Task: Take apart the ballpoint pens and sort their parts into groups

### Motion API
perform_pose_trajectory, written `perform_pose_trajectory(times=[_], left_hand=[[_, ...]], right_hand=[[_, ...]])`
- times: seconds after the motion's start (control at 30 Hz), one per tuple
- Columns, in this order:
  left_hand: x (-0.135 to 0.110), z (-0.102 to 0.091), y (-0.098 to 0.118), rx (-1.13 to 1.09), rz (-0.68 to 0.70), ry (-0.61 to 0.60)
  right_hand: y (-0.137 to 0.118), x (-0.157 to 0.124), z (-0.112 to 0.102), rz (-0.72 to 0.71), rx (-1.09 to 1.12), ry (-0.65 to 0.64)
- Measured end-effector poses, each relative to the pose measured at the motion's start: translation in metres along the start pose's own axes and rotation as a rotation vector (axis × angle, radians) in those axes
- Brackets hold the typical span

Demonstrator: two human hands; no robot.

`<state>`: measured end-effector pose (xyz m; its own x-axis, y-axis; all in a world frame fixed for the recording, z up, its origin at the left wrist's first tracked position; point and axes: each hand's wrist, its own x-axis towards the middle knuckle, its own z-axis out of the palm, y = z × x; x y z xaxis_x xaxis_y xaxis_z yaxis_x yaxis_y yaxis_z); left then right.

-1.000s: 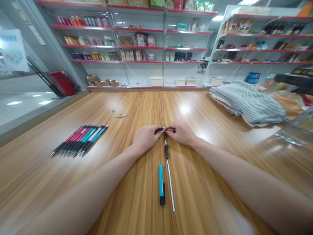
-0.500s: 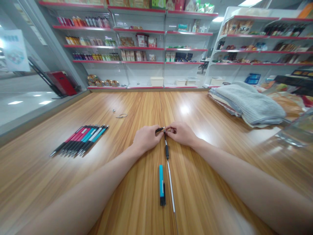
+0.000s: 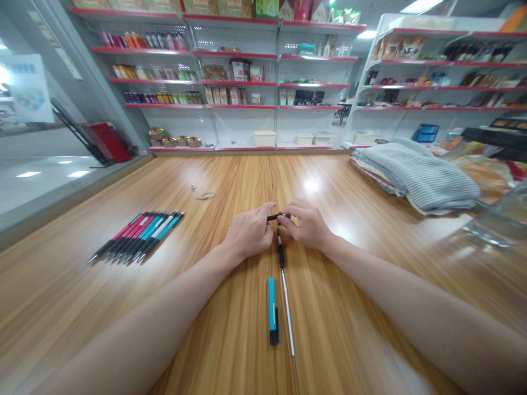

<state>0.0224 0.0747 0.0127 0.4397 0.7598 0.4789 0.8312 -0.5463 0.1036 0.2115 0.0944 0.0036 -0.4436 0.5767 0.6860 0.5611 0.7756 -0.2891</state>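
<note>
My left hand (image 3: 249, 233) is closed around a pen (image 3: 272, 218) whose black end sticks out toward the right. At that end, the fingertips of my right hand (image 3: 303, 224) pinch it. Just below the hands, a black pen grip (image 3: 281, 255) lies on the table along the seam. A thin white refill (image 3: 289, 315) continues in line from it toward me. Beside the refill is a blue pen barrel (image 3: 272, 307) with a black clip. Most of the held pen is hidden by my fingers.
A row of several pink, blue and silver pens (image 3: 140, 236) lies on the left. Behind them are a thin ring-shaped loop (image 3: 206, 195) and a small metal piece (image 3: 192, 187). Folded striped cloths (image 3: 420, 173) and a clear container (image 3: 502, 216) occupy the right. Stocked shelves (image 3: 234, 82) stand beyond the table.
My left hand has turned slightly and its upper finger now stretches out to the right. The black pen end has shifted a little rightward into my right fingertips. The loose parts have stayed put.
</note>
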Motion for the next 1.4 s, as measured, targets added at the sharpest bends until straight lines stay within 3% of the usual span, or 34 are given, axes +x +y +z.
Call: perform_pose_trajectory(times=[0.27,0.53,0.63,1.4], left_hand=[[0.002,0.011,-0.013,-0.065,0.032,0.064],[0.002,0.01,-0.013,-0.036,-0.028,-0.081],[0.002,0.012,-0.013,-0.053,-0.013,-0.138],[0.004,0.017,-0.017,-0.092,-0.05,-0.162]], right_hand=[[0.006,-0.001,-0.003,0.099,0.021,0.065],[0.016,-0.003,0.006,0.238,-0.053,-0.151],[0.016,-0.004,0.006,0.235,-0.068,-0.201],[0.019,-0.004,0.009,0.227,-0.119,-0.196]])
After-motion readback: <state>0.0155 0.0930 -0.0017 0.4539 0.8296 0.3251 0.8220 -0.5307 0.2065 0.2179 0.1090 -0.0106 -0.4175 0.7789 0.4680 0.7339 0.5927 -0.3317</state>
